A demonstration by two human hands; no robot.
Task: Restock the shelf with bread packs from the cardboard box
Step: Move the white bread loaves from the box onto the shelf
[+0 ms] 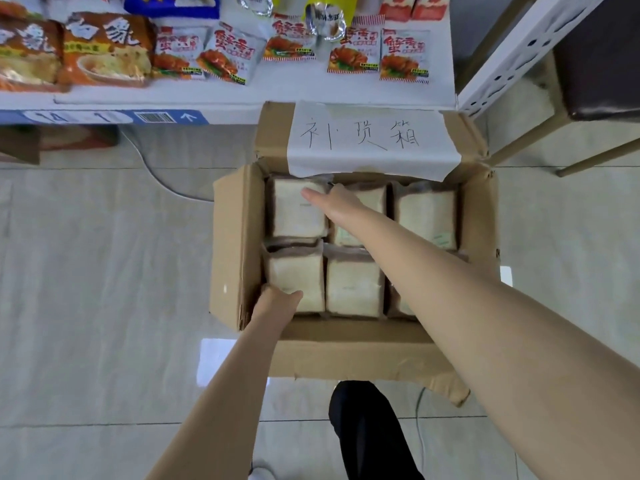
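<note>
An open cardboard box (235, 244) sits on the floor below the shelf (242, 98), holding several clear-wrapped bread packs in two rows. My right hand (332, 200) reaches over the back row; its thumb lies on the back-left bread pack (294, 216) and its fingers go down between that pack and the back-middle pack (372, 199). My left hand (277, 301) grips the near edge of the front-left bread pack (294, 271), thumb on top. A front-middle pack (353, 287) and a back-right pack (427, 216) lie untouched.
The box's back flap bears a white handwritten paper label (370, 140). On the shelf stand red-and-white snack bags (403, 55) and orange noodle packs (107, 50). A white perforated shelf post (512, 53) and a dark stool (599, 57) are at right. My dark trouser leg (367, 431) stands by the box.
</note>
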